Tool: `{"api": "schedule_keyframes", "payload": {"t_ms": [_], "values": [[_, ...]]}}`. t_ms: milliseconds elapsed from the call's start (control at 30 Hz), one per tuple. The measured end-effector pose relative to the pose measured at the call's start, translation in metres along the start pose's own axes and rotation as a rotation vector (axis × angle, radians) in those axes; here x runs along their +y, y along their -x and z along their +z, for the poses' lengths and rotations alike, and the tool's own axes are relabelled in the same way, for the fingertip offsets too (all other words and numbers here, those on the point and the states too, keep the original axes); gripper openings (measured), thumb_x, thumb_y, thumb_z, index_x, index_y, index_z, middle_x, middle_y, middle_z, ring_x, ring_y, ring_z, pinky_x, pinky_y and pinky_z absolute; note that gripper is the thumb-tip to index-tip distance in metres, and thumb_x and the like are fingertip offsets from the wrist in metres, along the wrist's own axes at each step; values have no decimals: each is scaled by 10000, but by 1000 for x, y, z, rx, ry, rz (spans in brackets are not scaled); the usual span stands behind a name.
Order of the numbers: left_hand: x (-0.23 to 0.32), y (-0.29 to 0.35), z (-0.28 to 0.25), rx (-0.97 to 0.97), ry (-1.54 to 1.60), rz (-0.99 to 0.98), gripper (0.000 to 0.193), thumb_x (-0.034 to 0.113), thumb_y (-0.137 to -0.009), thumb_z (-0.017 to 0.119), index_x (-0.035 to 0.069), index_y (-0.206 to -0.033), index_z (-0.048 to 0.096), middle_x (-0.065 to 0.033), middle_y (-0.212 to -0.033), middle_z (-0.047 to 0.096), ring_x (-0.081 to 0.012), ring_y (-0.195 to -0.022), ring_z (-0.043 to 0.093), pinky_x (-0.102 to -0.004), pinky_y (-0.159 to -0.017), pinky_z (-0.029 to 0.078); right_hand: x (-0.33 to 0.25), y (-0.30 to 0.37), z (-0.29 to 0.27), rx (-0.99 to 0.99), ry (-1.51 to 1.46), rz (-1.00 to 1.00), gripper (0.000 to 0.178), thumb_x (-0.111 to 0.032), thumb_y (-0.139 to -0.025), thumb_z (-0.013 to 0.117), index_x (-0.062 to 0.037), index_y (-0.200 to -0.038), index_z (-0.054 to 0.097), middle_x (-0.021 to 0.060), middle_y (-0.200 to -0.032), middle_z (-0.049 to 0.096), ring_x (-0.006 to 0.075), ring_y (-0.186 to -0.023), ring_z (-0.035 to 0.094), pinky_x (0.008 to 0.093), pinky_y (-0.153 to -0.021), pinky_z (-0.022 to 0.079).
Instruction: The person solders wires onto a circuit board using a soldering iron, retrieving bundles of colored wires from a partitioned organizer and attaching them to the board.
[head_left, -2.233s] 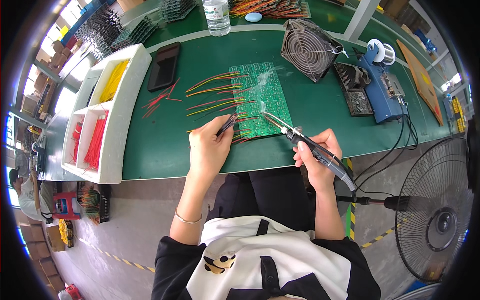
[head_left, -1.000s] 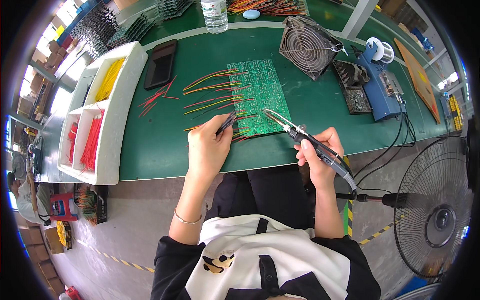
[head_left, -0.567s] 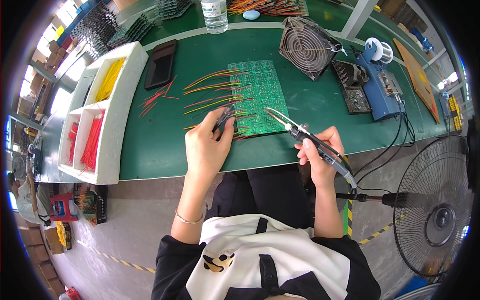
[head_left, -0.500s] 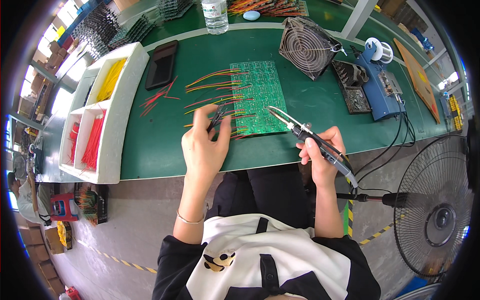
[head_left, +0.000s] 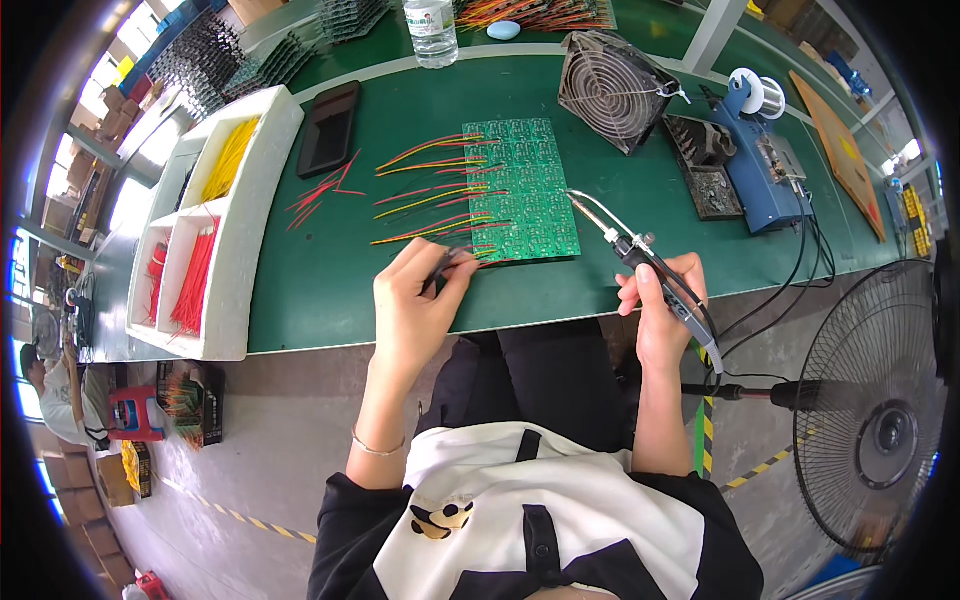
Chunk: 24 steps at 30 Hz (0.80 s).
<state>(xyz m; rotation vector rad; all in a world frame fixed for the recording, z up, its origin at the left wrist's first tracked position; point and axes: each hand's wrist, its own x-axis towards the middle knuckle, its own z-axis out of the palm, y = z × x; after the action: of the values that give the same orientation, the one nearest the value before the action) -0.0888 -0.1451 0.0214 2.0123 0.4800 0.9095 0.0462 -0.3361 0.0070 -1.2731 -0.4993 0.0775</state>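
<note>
A green circuit board point(head_left: 535, 190) lies on the bench before me, with red, yellow and black wires point(head_left: 425, 195) sticking out leftward from its left edge. At the board's lower left corner my left hand point(head_left: 415, 295) is closed, thumb and fingers pinching what looks like a small bunch of black wires point(head_left: 438, 268); the fingers partly hide them. My right hand point(head_left: 665, 305) grips a soldering iron point(head_left: 640, 262) with a thin feed tube along it. The iron's tip points up and left, just beside the board's right edge.
A white foam box point(head_left: 225, 270) with red and yellow wires stands left, near a black phone point(head_left: 328, 130) and loose red wires point(head_left: 322, 192). Behind are a water bottle point(head_left: 432, 35) and a small fan point(head_left: 615, 95). A blue solder feeder point(head_left: 765, 175) and iron stand point(head_left: 705, 165) sit right.
My left hand has lowered slightly and its fingers have closed together at the board's lower left corner. The soldering iron has moved right, its tip leaving the board.
</note>
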Motion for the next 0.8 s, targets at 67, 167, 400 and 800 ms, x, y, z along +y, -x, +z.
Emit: {"api": "schedule_keyframes", "payload": {"t_ms": [67, 167, 400, 800], "values": [[4, 1, 2, -30, -104, 19, 24, -35, -744, 648, -23, -741, 627, 0, -676, 550, -26, -528, 358, -197, -447, 263, 0, 2, -1, -17, 0, 4, 209, -54, -825, 622, -22, -819, 415, 100, -604, 568, 110, -476, 558, 268, -577, 540], [9, 2, 7, -25, -69, 24, 45, -9, -739, 673, -14, -779, 653, 2, -659, 527, -26, -518, 345, -204, -436, 261, 1, 7, -5, -30, 18, 21, 214, -37, -816, 625, -19, -831, 412, 106, -614, 574, 113, -483, 566, 262, -552, 532], [-1, 9, 10, -16, -147, 80, 107, -20, -732, 666, 7, -834, 686, -6, -630, 476, -48, -488, 347, -213, -431, 286, 2, 19, -12, -164, -61, 69, 222, 8, -780, 642, -14, -840, 429, 155, -737, 630, 97, -535, 585, 201, -479, 489], [-2, 11, 12, -56, -189, 172, 375, -109, -592, 640, 56, -923, 699, -47, -621, 439, -129, -520, 438, -239, -483, 377, 3, 22, -10, -231, -23, 80, 245, 7, -756, 667, -25, -808, 430, 111, -706, 624, 82, -555, 593, 190, -474, 484]]}}
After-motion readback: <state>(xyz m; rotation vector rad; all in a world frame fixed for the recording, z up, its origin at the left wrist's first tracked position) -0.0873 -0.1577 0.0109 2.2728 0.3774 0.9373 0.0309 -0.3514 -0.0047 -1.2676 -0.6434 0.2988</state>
